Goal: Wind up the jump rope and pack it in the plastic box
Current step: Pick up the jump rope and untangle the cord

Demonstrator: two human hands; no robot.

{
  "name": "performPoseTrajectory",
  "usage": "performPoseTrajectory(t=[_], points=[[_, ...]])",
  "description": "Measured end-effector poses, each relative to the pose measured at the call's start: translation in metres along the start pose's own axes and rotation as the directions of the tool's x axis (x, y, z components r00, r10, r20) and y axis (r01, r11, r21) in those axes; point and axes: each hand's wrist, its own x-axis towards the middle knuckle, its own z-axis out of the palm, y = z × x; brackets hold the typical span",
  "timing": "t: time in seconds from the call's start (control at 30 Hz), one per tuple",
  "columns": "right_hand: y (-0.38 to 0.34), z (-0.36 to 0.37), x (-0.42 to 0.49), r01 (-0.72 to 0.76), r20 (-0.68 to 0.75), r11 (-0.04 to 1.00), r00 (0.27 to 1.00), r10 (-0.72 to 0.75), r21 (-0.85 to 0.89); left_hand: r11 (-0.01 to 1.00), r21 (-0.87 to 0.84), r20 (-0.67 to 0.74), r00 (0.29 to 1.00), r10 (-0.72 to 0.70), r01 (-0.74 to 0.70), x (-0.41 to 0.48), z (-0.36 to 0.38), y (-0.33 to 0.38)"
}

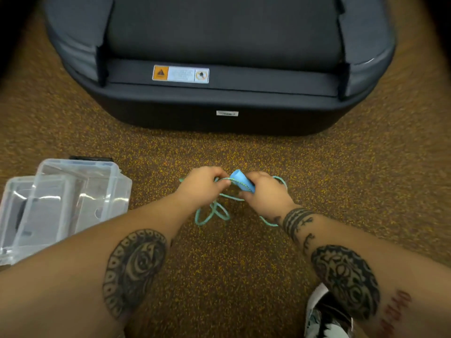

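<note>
A teal jump rope hangs in loose loops over the speckled carpet between my forearms. My right hand is closed around its blue handles, which stick out toward the left. A strand of the cord is pinched in my left hand right beside the handles' end. One more loop of the rope shows behind the right hand. The clear plastic box stands open on the floor at the left, its lid lying against its left side.
A large dark grey upholstered seat with a warning label fills the space ahead. Brown speckled carpet covers the floor. A patterned shoe shows at the bottom right.
</note>
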Motion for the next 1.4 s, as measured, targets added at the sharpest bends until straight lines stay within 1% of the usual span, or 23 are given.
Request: performPoseTrajectory(t=[0.07,0.17,0.2,0.3,0.43,0.53,0.6,0.7,0.77,0.83,0.87,0.93,1.03,1.1,1.13,1.2,1.27,1.3,1.33,1.4], points=[[-0.011,-0.028,-0.007,0.014,-0.055,0.999,0.998,-0.012,0.038,0.999,-0.017,-0.048,0.998,0.041,-0.042,-0.005,-0.028,0.019],[-0.028,-0.067,-0.020,0.068,-0.135,0.981,0.990,-0.044,0.179,0.994,-0.023,-0.132,0.986,0.103,-0.107,-0.016,-0.066,0.050],[-0.035,-0.080,-0.027,0.094,-0.170,0.975,0.984,-0.060,0.201,0.991,-0.025,-0.157,0.980,0.123,-0.128,-0.021,-0.078,0.061],[-0.055,-0.116,-0.044,0.176,-0.287,0.959,0.952,-0.108,0.223,0.980,-0.033,-0.218,0.959,0.183,-0.195,-0.035,-0.111,0.091],[-0.078,-0.161,-0.069,0.223,-0.451,0.949,0.887,-0.102,0.224,0.958,-0.058,-0.273,0.928,0.255,-0.280,-0.062,-0.145,0.132],[-0.095,-0.185,-0.093,0.267,-0.518,0.943,0.846,-0.131,0.197,0.944,-0.051,-0.309,0.904,0.295,-0.325,-0.087,-0.164,0.156],[-0.105,-0.194,-0.108,0.314,-0.544,0.922,0.826,-0.148,0.226,0.930,-0.083,-0.311,0.896,0.317,-0.358,-0.103,-0.171,0.166],[-0.111,-0.198,-0.126,0.419,-0.556,0.827,0.815,-0.161,0.374,0.903,-0.133,-0.367,0.867,0.337,-0.407,-0.123,-0.174,0.175],[-0.110,-0.200,-0.136,0.448,-0.505,0.775,0.841,-0.195,0.446,0.888,-0.220,-0.413,0.863,0.290,-0.404,-0.133,-0.173,0.174],[-0.110,-0.207,-0.143,0.445,-0.440,0.784,0.863,-0.248,0.432,0.872,-0.324,-0.416,0.883,0.217,-0.367,-0.141,-0.170,0.167],[-0.110,-0.212,-0.146,0.442,-0.429,0.786,0.867,-0.252,0.432,0.873,-0.340,-0.401,0.894,0.201,-0.349,-0.143,-0.169,0.162],[-0.113,-0.221,-0.149,0.439,-0.433,0.768,0.870,-0.235,0.467,0.914,-0.285,-0.356,0.917,0.180,-0.290,-0.146,-0.170,0.153],[-0.119,-0.226,-0.151,0.452,-0.431,0.747,0.869,-0.244,0.488,0.976,-0.065,-0.319,0.931,0.178,-0.209,-0.146,-0.173,0.148],[-0.123,-0.227,-0.151,0.467,-0.446,0.769,0.854,-0.266,0.435,0.968,0.069,-0.307,0.918,0.251,-0.242,-0.150,-0.173,0.155],[-0.125,-0.227,-0.151,0.471,-0.449,0.777,0.850,-0.274,0.418,0.956,0.075,-0.290,0.911,0.293,-0.284,-0.153,-0.172,0.162],[-0.131,-0.228,-0.151,0.481,-0.448,0.774,0.846,-0.288,0.412,0.936,-0.007,-0.254,0.906,0.338,-0.351,-0.160,-0.169,0.176],[-0.136,-0.231,-0.152,0.499,-0.470,0.734,0.839,-0.274,0.461,0.924,-0.086,-0.277,0.900,0.337,-0.372,-0.163,-0.168,0.183],[-0.137,-0.236,-0.154,0.509,-0.488,0.694,0.835,-0.254,0.510,0.921,-0.119,-0.295,0.899,0.324,-0.371,-0.162,-0.169,0.182],[-0.136,-0.243,-0.155,0.520,-0.508,0.632,0.832,-0.223,0.574,0.916,-0.166,-0.298,0.904,0.307,-0.365,-0.162,-0.172,0.178],[-0.129,-0.264,-0.161,0.539,-0.547,0.470,0.826,-0.135,0.699,0.914,-0.240,-0.260,0.929,0.265,-0.328,-0.162,-0.176,0.167]])
